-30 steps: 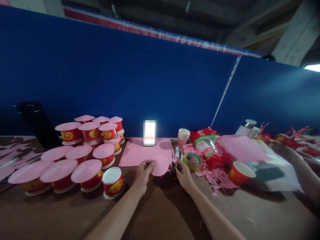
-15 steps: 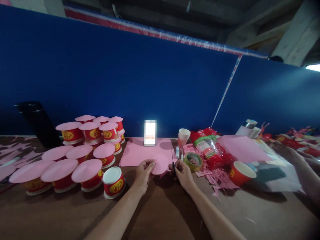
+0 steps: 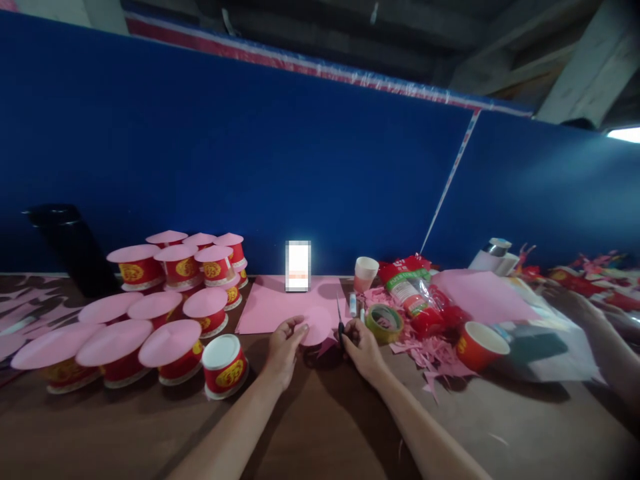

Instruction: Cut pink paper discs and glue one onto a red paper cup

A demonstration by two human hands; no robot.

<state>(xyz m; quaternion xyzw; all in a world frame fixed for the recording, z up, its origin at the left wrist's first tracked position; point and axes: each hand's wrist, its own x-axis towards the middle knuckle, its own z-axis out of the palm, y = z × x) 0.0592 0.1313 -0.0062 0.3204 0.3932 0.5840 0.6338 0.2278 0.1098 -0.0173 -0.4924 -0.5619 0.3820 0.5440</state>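
My left hand (image 3: 286, 347) pinches the left edge of a round pink paper disc (image 3: 318, 326) between thumb and fingers. Just right of the disc, my right hand (image 3: 362, 347) is closed around the dark handles of a pair of scissors (image 3: 341, 328), whose blades point up and away from me. The blades stand apart from the disc's edge. Small pink offcuts (image 3: 327, 345) lie under the disc. Behind both hands, pink paper sheets (image 3: 270, 303) lie flat on the table, with a bright upright screen (image 3: 298, 267) at their far edge.
At left stand several red paper cups with pink discs on top (image 3: 170, 343) and one bare upturned cup (image 3: 225, 367). A black bottle (image 3: 67, 250) is behind them. To the right are a tape roll (image 3: 384, 324), paper scraps (image 3: 435, 357), a red cup (image 3: 483, 347) and another person's arm (image 3: 600, 333).
The scissors have tilted slightly and shifted a little left with my right hand, and more blade shows. The disc stays in my left hand. The whole view has drifted slightly.
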